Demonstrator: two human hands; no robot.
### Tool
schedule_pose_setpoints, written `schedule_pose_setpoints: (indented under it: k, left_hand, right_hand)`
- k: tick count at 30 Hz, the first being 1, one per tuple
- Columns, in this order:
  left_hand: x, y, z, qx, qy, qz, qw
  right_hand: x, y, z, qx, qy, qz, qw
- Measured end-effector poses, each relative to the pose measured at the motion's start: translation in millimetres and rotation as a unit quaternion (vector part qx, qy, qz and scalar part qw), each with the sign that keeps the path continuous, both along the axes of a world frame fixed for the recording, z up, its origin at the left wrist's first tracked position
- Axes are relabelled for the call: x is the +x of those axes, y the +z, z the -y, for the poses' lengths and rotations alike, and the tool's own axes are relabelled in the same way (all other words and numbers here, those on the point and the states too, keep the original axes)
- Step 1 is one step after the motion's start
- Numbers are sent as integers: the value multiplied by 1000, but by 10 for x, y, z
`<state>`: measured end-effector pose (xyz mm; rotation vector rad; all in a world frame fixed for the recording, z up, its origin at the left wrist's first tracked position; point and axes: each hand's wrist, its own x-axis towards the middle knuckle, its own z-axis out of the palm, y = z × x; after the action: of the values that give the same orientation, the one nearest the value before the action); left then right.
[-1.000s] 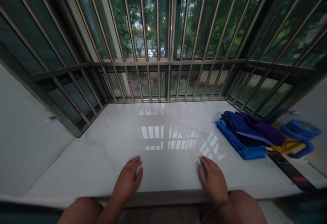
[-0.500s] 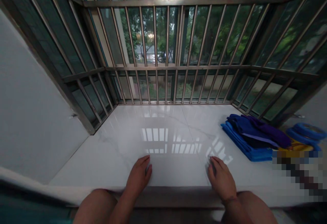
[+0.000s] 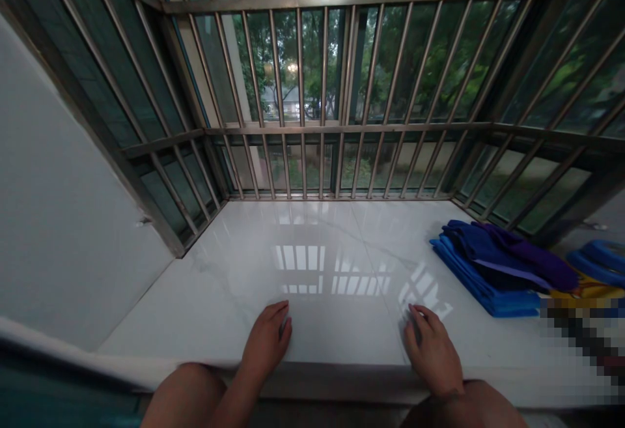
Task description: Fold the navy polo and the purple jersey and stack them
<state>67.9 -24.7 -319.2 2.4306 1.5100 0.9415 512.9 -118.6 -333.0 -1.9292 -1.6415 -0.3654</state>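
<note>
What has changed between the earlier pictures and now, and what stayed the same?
Very little changed. The camera view shifted, so everything sits a little differently in the picture. The left hand and right hand remain flat on the white sill, empty; nothing was taken hold of or let go. The folded blue cloths lie on the same spot at the right.

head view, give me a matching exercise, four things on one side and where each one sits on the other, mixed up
Things:
1. left hand
2. right hand
3. folded blue cloths
4. metal bars

Places:
A. stacked on the sill's right side
B. flat on the white sill, left of centre
C. upright behind the sill, before the trees
D. flat on the sill near its front edge, right of centre

Pairs: 1-B, 2-D, 3-A, 4-C
</note>
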Motion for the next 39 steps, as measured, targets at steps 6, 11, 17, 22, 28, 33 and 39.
schedule_pose_setpoints:
  k: [6, 11, 17, 22, 28, 33, 39]
  left_hand:
    - [-3, 18, 12, -2, 3, -11, 1000]
    - [-23, 5, 7, 14, -9, -17, 1000]
    - [-62, -62, -24, 16, -19, -5, 1000]
    - [-86, -82, -29, 16, -27, -5, 999]
    - [-84, -56, -65, 0, -21, 21, 1000]
    - [175, 491, 128, -119, -37, 154, 980]
    - [-6, 861, 917, -170, -109, 80, 976]
  right_hand:
    - [6, -2, 4, 8, 9, 12, 1000]
    - [-34, 33, 14, 5, 4, 1, 1000]
    - [-109, 98, 36, 2, -3, -14, 1000]
    - [-132, 139, 46, -2, -8, -21, 1000]
    - [-148, 162, 46, -2, -6, -23, 1000]
    - [-142, 182, 47, -9, -3, -29, 1000]
    - [-92, 140, 36, -9, 13, -31, 999]
